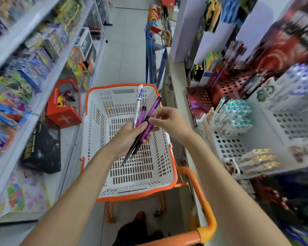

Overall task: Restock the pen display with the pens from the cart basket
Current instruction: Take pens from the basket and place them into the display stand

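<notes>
My left hand [130,137] grips a bundle of pens above the white cart basket [103,139]: a white pen [138,102], purple pens [141,115] and dark ones pointing down. My right hand [164,119] pinches the black grip of one purple pen [154,106] in that bundle. The basket's floor looks bare of pens. The pen display [233,118] stands on the shelf to the right, with white perforated racks holding teal-capped pens and yellow-capped pens [258,158].
The basket sits on an orange cart whose handle [201,206] runs at the lower right. Toy shelves [25,86] line the left, with a red box [64,107] and a black box [43,148]. Umbrellas [153,50] hang ahead. The aisle floor stretches beyond.
</notes>
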A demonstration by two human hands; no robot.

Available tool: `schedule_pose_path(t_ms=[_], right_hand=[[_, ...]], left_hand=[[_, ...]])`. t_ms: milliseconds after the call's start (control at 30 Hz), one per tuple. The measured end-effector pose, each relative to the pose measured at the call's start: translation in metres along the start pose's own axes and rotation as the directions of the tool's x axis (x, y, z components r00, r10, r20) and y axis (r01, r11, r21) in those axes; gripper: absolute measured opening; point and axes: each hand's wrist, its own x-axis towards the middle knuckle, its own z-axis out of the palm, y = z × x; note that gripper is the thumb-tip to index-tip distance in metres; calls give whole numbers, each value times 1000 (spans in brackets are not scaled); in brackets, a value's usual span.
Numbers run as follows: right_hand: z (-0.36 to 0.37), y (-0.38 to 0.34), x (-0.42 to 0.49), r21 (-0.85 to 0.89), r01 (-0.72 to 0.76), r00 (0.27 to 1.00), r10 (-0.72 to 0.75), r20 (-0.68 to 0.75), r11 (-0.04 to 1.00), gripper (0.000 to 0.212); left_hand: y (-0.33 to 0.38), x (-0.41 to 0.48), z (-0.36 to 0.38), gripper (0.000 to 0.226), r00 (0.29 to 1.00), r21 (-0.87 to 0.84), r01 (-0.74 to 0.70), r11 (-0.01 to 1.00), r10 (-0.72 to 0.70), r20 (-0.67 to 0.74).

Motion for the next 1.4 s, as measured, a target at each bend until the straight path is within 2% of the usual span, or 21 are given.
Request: schedule_pose_path(t_ms=[133, 367, 467, 600, 767, 833, 933, 1067, 1167, 1300, 1400], right_hand=[[-5, -5, -2, -28, -21, 999, 22, 31, 999, 4], [7, -16, -10, 37, -10, 994, 14, -109, 999, 14], [3, -17, -10, 109, -2, 995, 12, -95, 994, 20], [-20, -23, -7, 178, 21, 980, 15, -197, 984, 20], [-28, -31, -5, 146, 89, 965, -49, -258, 985, 21], [-29, -33, -6, 149, 78, 970, -41, -238, 986, 24], [-35, -34, -8, 125, 19, 992, -4, -125, 992, 19], [-38, -37, -10, 223, -34, 999, 40, -23, 974, 36], [-34, -40, -11, 243, -59, 998, 58, 14, 968, 32], [-27, -41, -11, 103, -100, 992, 91, 85, 990, 31], [-29, -44, -10, 72, -74, 993, 67, 95, 995, 31]], left_hand=[[1, -1, -2, 26, 1000, 117, -14, 993, 15, -13], [13, -8, 0, 26, 998, 170, -65, 983, 60, 31], [17, -10, -3, 25, 999, 86, -20, 996, 18, 27], [21, -19, -12, 29, 990, -72, 97, 993, -88, 114], [26, -22, -15, 32, 965, -37, 161, 986, -149, 216], [27, -19, -15, 32, 961, -83, 180, 980, -158, 225], [25, -16, -19, 29, 962, -111, 187, 976, -158, 224], [23, -15, -18, 31, 968, -116, 153, 981, -125, 220], [24, -14, -10, 36, 966, -134, 141, 981, -107, 236], [31, -14, -4, 35, 950, -17, 116, 993, -106, 293], [35, -16, -5, 44, 940, 41, 104, 994, -112, 323]])
